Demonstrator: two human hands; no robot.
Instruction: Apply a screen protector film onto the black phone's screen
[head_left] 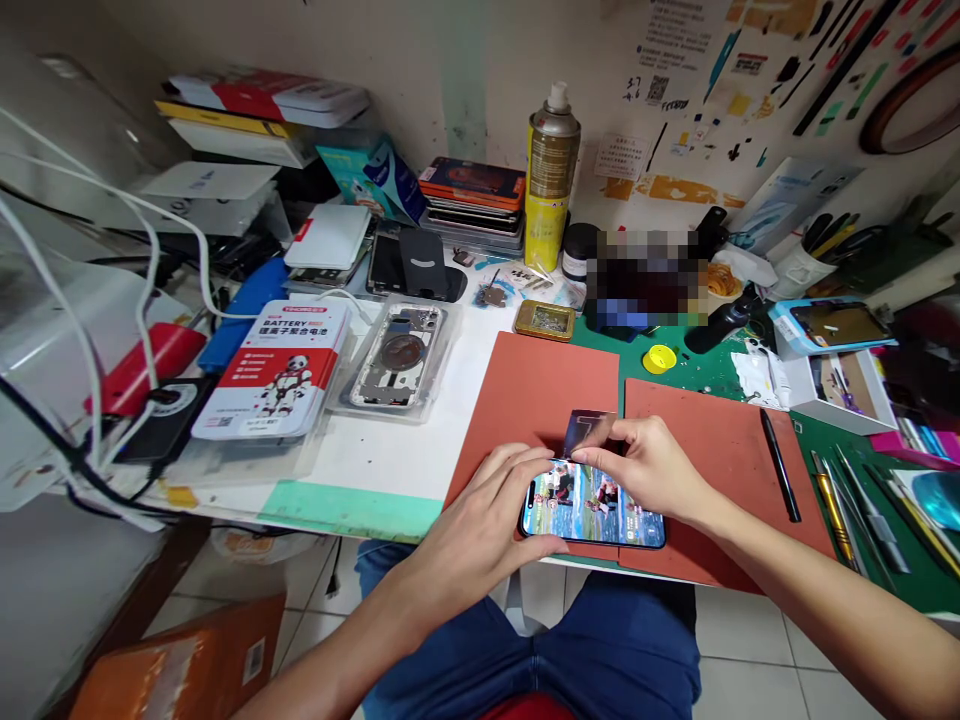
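A smartphone [600, 515] with a lit, colourful screen lies flat on a reddish-brown mat [540, 390] at the desk's front edge. My left hand [480, 520] grips the phone's left end, thumb under its corner and fingers curled over the top edge. My right hand [649, 470] rests over the phone's upper edge and pinches a small shiny film or card [589, 430] that stands up just behind the phone.
A second reddish mat [712, 440] lies to the right with a black pen [780, 465] on it. Tweezers and tools [862, 510] sit at far right. A battery box [277, 365], a phone housing in a clear tray [397, 355], a spray can [550, 175] and a yellow cap [659, 358] stand behind.
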